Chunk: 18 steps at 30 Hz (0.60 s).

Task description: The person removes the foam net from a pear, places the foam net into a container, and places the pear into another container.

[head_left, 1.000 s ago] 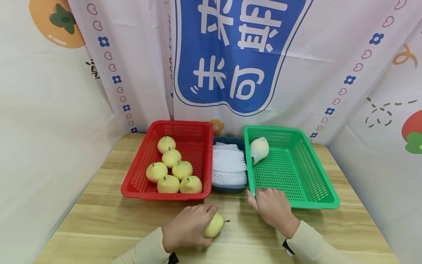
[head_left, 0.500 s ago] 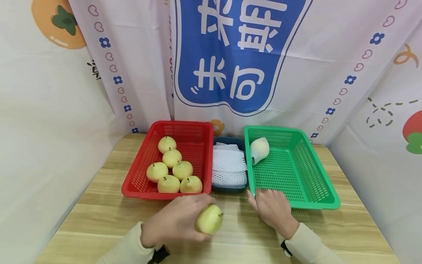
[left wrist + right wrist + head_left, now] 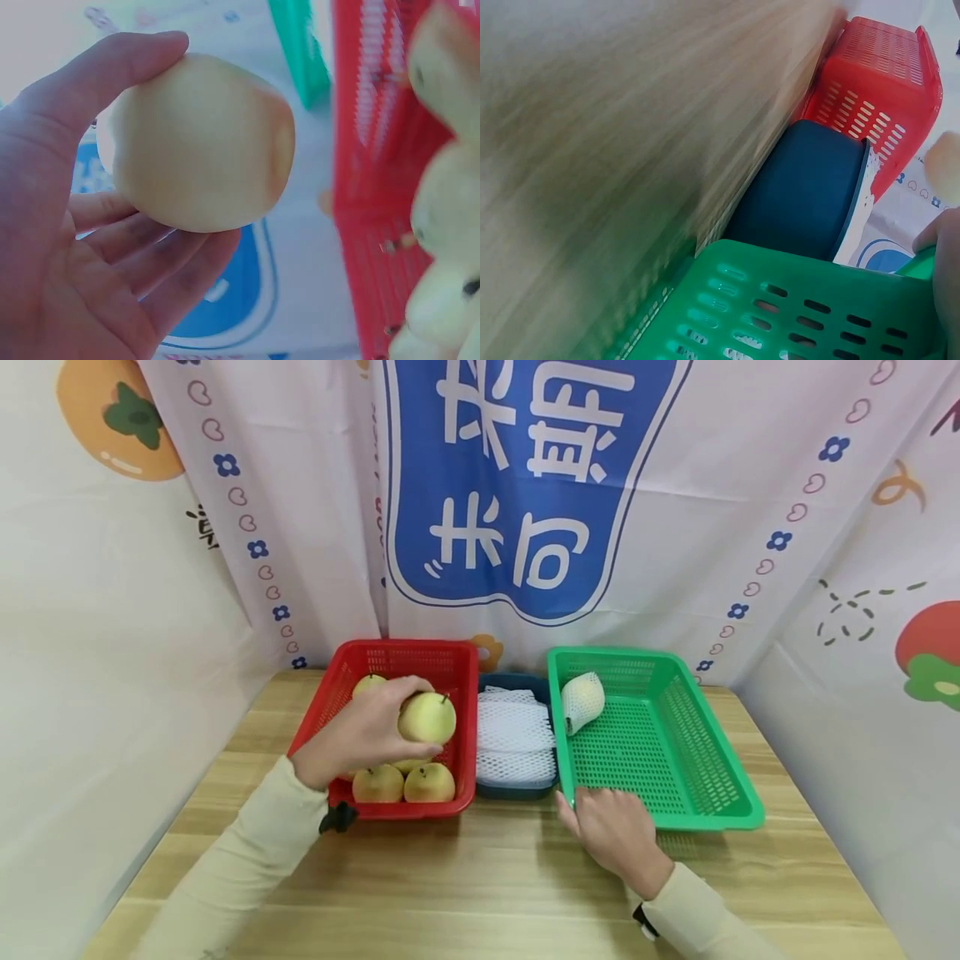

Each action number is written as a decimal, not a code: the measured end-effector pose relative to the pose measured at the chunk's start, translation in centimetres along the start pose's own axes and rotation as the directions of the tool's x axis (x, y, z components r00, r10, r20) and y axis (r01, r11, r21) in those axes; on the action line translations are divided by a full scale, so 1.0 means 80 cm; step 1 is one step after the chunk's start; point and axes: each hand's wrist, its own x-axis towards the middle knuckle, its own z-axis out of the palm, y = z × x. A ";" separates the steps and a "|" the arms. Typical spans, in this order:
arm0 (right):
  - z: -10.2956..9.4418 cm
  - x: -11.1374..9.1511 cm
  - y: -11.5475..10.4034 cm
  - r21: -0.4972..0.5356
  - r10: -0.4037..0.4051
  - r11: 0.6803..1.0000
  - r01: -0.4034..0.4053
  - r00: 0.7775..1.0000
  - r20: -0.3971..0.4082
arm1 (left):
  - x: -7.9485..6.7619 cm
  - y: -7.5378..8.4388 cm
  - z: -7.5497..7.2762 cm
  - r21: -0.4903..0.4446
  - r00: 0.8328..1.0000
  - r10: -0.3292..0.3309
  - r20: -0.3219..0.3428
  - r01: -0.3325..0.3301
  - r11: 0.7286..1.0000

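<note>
Over the red basket (image 3: 468, 727), my left hand (image 3: 358, 733) grips a pale yellow pear (image 3: 429, 718), its stem pointing up and right. In the left wrist view the thumb lies on one side of the pear (image 3: 199, 146), with the fingers against the other. Several bare pears (image 3: 378, 783) lie in the red basket, partly hidden behind the hand. My right hand (image 3: 617, 833) grips the near left corner of the green basket (image 3: 712, 822), fingers curled over its rim. In that basket's far left corner lies a pear in a white foam net (image 3: 583, 697).
Between the baskets stands a dark blue tray (image 3: 517, 793) with a stack of white foam nets (image 3: 516, 735). All three containers stand on a wooden table (image 3: 510, 893). Behind them hangs a printed white cloth (image 3: 322, 510), with further cloth at both sides.
My left hand has lifted the pear off the table in front and carried it up and left to above the red basket. The right hand has stayed on the green basket's corner.
</note>
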 end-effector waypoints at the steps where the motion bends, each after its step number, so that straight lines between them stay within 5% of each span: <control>1: 0.000 0.000 0.000 0.001 0.002 1.000 -0.002 1.000 0.002 | 0.008 -0.007 0.000 0.012 1.000 -0.016 0.009 0.016 1.000; 9: 0.000 0.000 0.000 -0.007 0.015 1.000 -0.015 0.999 0.029 | 0.061 -0.060 0.010 0.030 0.989 -0.119 0.087 0.116 0.993; 18: -0.001 0.000 -0.002 -0.010 0.017 1.000 -0.017 0.999 0.038 | 0.093 -0.095 0.040 0.049 0.963 -0.201 0.179 0.195 0.980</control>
